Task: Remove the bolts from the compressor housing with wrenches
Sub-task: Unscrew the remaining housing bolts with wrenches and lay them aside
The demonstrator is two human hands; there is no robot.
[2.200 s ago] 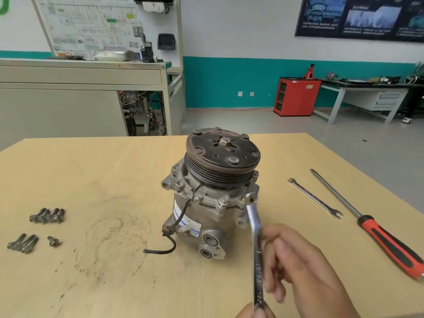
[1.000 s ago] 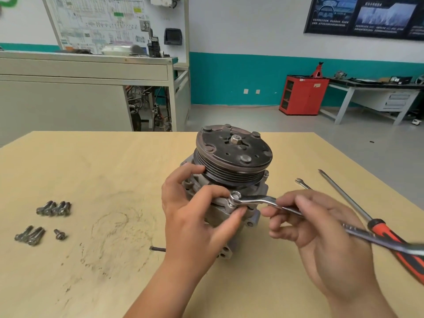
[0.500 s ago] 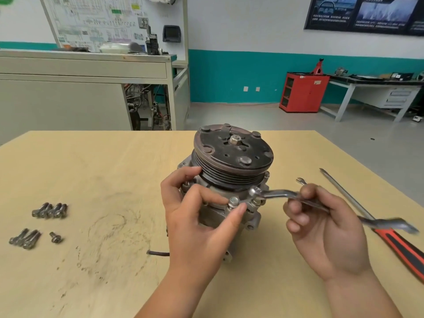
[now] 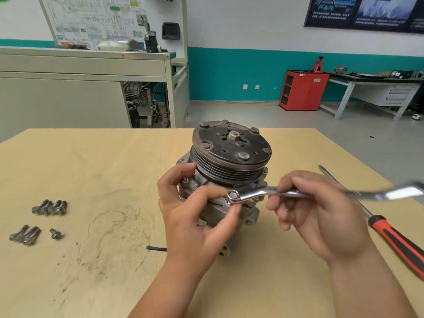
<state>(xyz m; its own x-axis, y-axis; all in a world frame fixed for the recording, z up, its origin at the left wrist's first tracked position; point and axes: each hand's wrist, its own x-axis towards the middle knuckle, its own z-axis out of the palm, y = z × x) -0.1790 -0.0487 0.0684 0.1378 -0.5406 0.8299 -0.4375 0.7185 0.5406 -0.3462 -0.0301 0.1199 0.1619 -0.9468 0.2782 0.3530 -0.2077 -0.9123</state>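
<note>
**Steel ring wrench seated on a housing bolt**

Head view: my left hand (image 4: 195, 221) curls round the grey cast-metal compressor (image 4: 231, 157), which stands pulley-up on the pale wooden table (image 4: 91, 168). Its forefinger and thumb touch the ring end of the shiny steel wrench (image 4: 252, 193). My right hand (image 4: 321, 216) grips the wrench shank, fingers folded over it. The ring sits over one bolt head (image 4: 232, 194) on the housing flange. Loose dark bolts (image 4: 49, 207) lie far left: four in one cluster, about three in another, one short one alone. One red-and-black-handled screwdriver (image 4: 394, 239) lies right, its shaft partly hidden by my right hand.

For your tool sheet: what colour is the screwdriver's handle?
The screwdriver handle is red with black inlay, in the head view.
</note>
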